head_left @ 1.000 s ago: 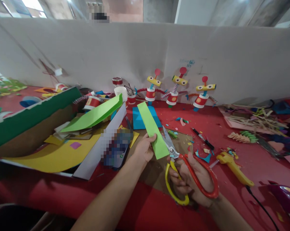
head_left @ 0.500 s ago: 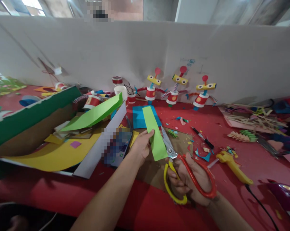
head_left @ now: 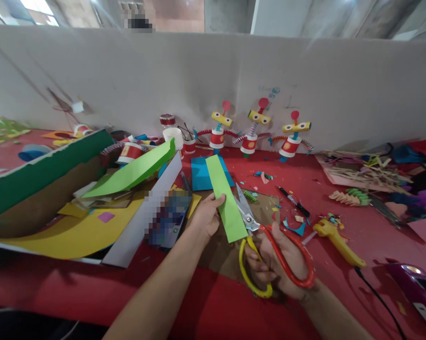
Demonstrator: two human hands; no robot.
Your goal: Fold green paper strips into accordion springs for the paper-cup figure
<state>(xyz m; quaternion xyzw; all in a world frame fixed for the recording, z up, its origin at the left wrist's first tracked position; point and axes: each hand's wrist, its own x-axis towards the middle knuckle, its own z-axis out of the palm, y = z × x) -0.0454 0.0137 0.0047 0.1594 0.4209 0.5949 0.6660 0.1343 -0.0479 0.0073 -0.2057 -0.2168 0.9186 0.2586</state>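
Note:
My left hand [head_left: 208, 215] pinches a long strip of light green paper [head_left: 227, 203] by its left edge, thumb on top. My right hand [head_left: 281, 257] grips a pair of scissors [head_left: 248, 220] with one red and one yellow handle. The blades are parted and lie at the strip's right edge; part of one blade seems hidden behind the paper. Under both hands lies a brown board [head_left: 216, 257]. Beyond the strip is a sheet of blue paper [head_left: 200, 174], and a small green paper spring [head_left: 249, 196] rests behind the blades.
Three paper-cup robot figures [head_left: 248, 144] stand along the white wall. At left a box [head_left: 50, 177] holds coloured paper, with a phone [head_left: 172, 217] beside it. On the right lie a yellow glue gun [head_left: 340, 241], a black pen [head_left: 294, 202], wooden sticks [head_left: 364, 167] and a purple device [head_left: 414, 288].
The view has shifted slightly, so the surroundings sit a little further left. The scissor blades have opened wider, and the strip has tilted slightly.

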